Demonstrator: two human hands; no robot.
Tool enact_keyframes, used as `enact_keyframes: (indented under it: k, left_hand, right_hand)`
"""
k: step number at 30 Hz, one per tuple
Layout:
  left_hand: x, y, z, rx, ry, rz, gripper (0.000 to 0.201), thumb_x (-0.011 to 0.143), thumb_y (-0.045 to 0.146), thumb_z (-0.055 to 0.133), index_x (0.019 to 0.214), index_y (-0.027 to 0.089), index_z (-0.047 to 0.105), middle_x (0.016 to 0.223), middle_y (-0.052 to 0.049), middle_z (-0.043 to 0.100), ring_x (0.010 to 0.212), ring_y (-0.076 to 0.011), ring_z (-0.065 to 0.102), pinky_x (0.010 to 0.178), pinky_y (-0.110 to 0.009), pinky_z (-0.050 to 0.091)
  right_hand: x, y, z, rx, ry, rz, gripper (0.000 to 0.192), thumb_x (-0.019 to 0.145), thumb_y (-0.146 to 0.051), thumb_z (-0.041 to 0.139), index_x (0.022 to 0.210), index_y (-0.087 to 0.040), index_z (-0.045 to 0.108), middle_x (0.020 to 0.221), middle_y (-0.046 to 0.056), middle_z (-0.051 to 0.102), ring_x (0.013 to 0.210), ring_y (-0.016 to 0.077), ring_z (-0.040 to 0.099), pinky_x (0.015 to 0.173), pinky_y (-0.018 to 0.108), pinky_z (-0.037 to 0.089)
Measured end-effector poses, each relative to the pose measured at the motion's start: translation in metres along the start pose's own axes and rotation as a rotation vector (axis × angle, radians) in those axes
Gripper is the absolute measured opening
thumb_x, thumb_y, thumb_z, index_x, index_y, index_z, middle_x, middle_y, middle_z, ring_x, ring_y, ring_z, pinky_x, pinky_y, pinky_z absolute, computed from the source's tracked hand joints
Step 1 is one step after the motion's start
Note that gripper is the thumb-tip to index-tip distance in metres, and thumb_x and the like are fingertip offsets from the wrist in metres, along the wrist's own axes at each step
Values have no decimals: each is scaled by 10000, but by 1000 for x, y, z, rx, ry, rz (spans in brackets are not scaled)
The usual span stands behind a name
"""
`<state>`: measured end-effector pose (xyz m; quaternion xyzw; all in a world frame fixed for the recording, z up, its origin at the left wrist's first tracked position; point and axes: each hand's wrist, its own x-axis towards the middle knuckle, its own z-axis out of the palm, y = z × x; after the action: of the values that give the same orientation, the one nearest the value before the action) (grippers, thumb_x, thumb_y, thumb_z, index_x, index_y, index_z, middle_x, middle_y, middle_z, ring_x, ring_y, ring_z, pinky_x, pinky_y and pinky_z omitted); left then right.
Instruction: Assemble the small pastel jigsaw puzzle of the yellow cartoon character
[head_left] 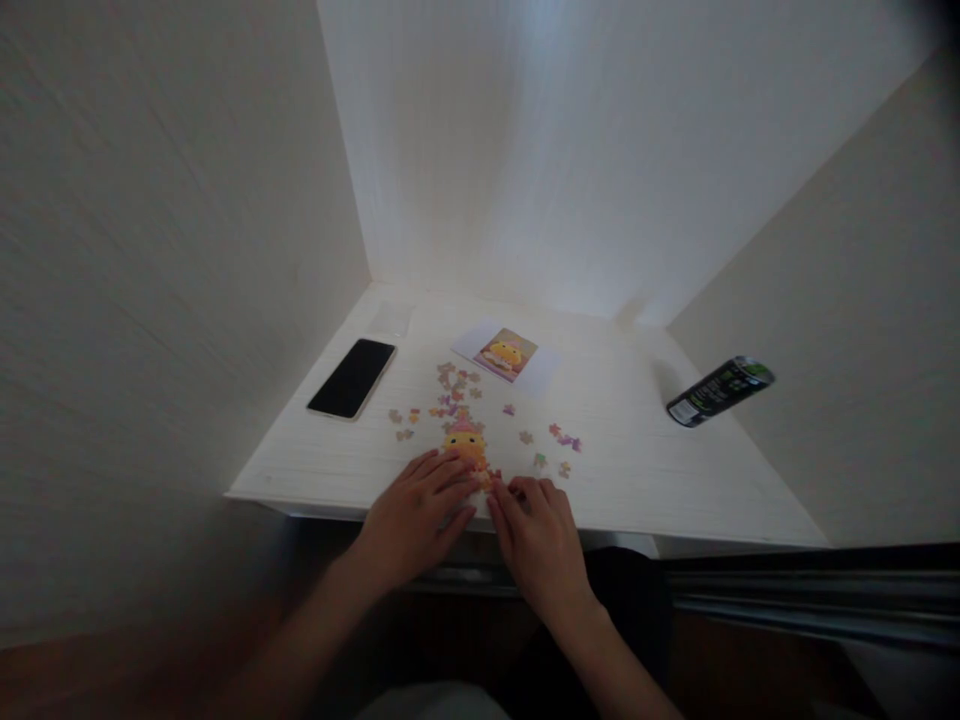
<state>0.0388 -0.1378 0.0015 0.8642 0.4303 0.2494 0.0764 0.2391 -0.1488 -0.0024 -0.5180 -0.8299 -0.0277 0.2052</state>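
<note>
Partly built puzzle (466, 447), yellow and orange figure, is sitting near the front edge of the table (660, 470), right ahead of both hands. Left hand (416, 515) is lying flat with fingers spread, fingertips touching the puzzle's lower edge. Right hand (540, 535) is resting just right of the puzzle, fingers bunched at a small piece by the puzzle's lower right corner; too small and dim to tell if it is pinching it or only pressing.

Judgement: fitting is going best with the left hand holding the built part steady while the right one is easing the piece in flat, not forcing.

Loose pieces (454, 385) are scattering behind the puzzle, more (562, 440) to its right. Reference picture (506, 355) is lying behind the puzzle, phone (352, 378) behind and left, can (718, 390) well off to the right by the side wall.

The puzzle is sitting close to the table's front edge, so pieces could be slipping off; open room is lying right of the puzzle, toward the can.
</note>
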Motion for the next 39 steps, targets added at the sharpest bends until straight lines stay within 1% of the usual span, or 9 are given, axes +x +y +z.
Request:
enact_keyframes:
  k: [3, 8, 15, 21, 25, 28, 31, 34, 39]
  left_hand:
    - [1, 0, 0, 13, -4, -3, 324, 915, 257, 545, 1228, 237, 624, 1299, -76, 625, 1257, -259, 537, 1099, -507, 400]
    - [0, -1, 2, 28, -10, 0, 332, 915, 251, 546, 1239, 236, 620, 1314, -77, 616, 1272, -261, 526, 1099, -510, 401]
    - [0, -1, 3, 29, 6, 13, 347, 916, 241, 545, 1258, 237, 606, 1319, -72, 613, 1277, -259, 522, 1103, -510, 401]
    - [1, -1, 2, -2, 10, 0, 350, 904, 237, 570, 1253, 234, 597, 1313, -68, 616, 1256, -254, 537, 1097, -507, 416]
    - [0, -4, -2, -88, 80, -28, 388, 905, 243, 580, 1292, 240, 551, 1355, -76, 578, 1272, -241, 520, 1067, -472, 461]
    - [-3, -4, -9, -159, 185, -100, 328, 918, 249, 573, 1246, 250, 569, 1306, -71, 605, 1204, -216, 574, 1021, -423, 505]
    - [-11, -2, -17, -169, 338, -180, 238, 909, 245, 593, 1146, 240, 618, 1190, -66, 654, 1099, -207, 626, 973, -400, 526]
    - [-27, 0, -23, -136, 429, -249, 198, 897, 241, 607, 1092, 231, 641, 1126, -61, 667, 1038, -208, 644, 937, -383, 534]
    - [-55, 3, -31, -105, 417, -302, 188, 882, 244, 627, 1067, 224, 655, 1107, -62, 667, 1011, -206, 652, 908, -352, 537]
  right_hand:
    - [-2, 0, 0, -28, -9, -32, 314, 938, -242, 513, 1227, -201, 627, 1024, 128, 639, 895, 264, 537, 741, 414, 454]
    - [-3, 4, 0, -31, -12, -51, 337, 922, -279, 534, 1244, -219, 613, 1129, 143, 632, 963, 289, 536, 760, 435, 452]
    - [-8, 10, 0, 48, -26, -96, 404, 923, -281, 533, 1324, -242, 549, 1304, 115, 593, 1099, 305, 512, 875, 484, 429]
    - [-15, 11, 3, 128, -15, -69, 442, 918, -283, 553, 1354, -223, 508, 1322, 110, 585, 1136, 299, 510, 928, 495, 433]
    - [-15, 19, 1, 253, 87, -20, 372, 921, -276, 560, 1282, -191, 543, 1249, 121, 610, 1144, 259, 527, 972, 457, 448]
    - [1, 40, -2, 263, 182, 81, 282, 930, -250, 536, 1199, -185, 591, 1159, 114, 655, 1110, 250, 558, 992, 467, 441]
    - [34, 65, -1, 227, 156, 169, 273, 915, -269, 550, 1156, -168, 629, 1131, 124, 677, 1113, 279, 570, 978, 485, 442]
    - [74, 81, 5, 201, 66, 206, 330, 886, -262, 583, 1196, -158, 630, 1143, 129, 682, 1065, 275, 594, 952, 462, 457]
    - [116, 84, 19, 171, -159, 81, 294, 914, -229, 547, 1177, -174, 667, 1096, 96, 711, 1014, 227, 615, 933, 370, 459]
